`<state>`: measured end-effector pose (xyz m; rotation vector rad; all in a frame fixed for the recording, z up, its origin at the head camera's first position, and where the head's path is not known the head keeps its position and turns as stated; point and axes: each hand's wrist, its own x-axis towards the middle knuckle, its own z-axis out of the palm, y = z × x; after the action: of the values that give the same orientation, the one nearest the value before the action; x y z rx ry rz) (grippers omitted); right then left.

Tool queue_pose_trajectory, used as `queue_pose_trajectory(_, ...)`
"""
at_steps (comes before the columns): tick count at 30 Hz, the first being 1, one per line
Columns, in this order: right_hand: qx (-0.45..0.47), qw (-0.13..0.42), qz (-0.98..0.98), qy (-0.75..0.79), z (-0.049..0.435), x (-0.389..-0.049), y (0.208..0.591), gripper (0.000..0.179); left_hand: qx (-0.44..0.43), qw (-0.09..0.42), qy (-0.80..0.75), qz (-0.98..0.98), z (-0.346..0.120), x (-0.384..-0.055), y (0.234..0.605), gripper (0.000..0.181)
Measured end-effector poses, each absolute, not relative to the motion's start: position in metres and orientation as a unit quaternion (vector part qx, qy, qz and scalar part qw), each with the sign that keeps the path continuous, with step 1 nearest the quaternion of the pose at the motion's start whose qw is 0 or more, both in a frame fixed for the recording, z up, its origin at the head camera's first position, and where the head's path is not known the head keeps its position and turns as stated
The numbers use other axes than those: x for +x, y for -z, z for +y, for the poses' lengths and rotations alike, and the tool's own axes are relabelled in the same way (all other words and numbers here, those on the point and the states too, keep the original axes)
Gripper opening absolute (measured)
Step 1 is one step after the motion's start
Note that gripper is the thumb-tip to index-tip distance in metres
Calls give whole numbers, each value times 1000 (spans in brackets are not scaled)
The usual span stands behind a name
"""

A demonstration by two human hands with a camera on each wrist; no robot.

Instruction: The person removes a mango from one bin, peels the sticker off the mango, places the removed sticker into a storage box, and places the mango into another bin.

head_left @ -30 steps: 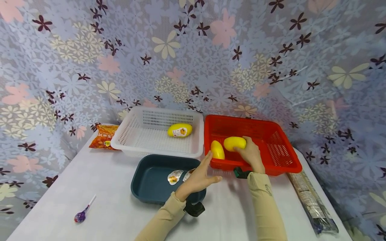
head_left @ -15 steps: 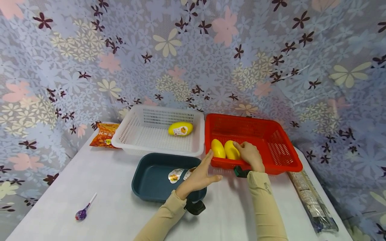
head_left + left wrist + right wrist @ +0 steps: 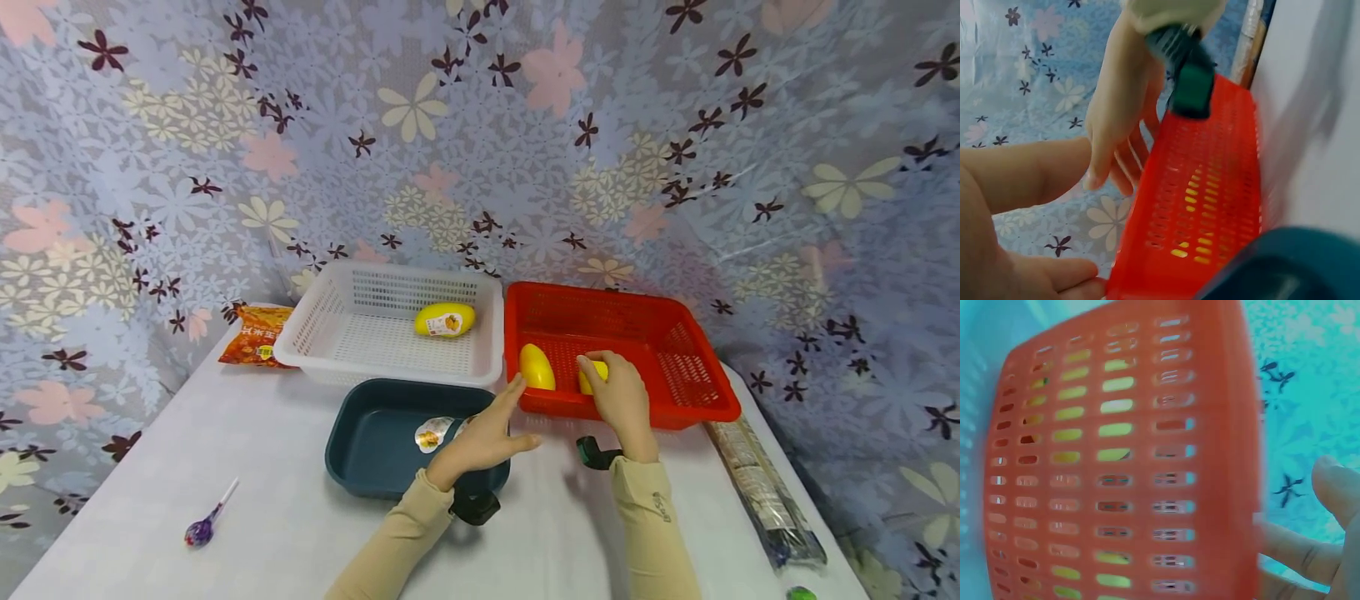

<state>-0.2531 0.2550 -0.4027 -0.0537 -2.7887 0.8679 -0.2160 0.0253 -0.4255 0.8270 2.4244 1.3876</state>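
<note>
In the head view, two yellow mangoes lie in the red basket (image 3: 570,405). My right hand (image 3: 621,398) is over the basket's front rim, its fingers loosely bent in front of the right mango (image 3: 589,380) and partly hiding it. In the left wrist view this right hand (image 3: 1119,115) hangs relaxed with nothing between thumb and fingers. My left hand (image 3: 480,437) reaches over the dark teal basin (image 3: 360,442), fingers straight and thumb apart, fingertips right at the red basket's front left corner, close to the left mango (image 3: 536,368). Yellow shows through the basket wall (image 3: 1141,487) in the right wrist view.
A white basket (image 3: 300,354) with another stickered mango (image 3: 445,319) stands left of the red one. An orange snack bag (image 3: 257,337) lies beyond it. A lollipop (image 3: 201,531) is at front left, a long clear packet (image 3: 765,492) at right. Stickers (image 3: 432,434) show in the basin.
My right hand has turned the held mango upright beside the other, let go of it and drawn back toward the front rim. My left hand has barely moved.
</note>
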Motion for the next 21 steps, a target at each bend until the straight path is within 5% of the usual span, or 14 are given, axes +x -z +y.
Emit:
queue_pose_trajectory(10,24,141,-939,-314,243,-228,402,58,278,111,-444,845,14,-211,418,74)
queue_pose_trajectory(21,101,265,-880,-380,192,-203,400,25,242,75,-482,839,-36,-210,396,46)
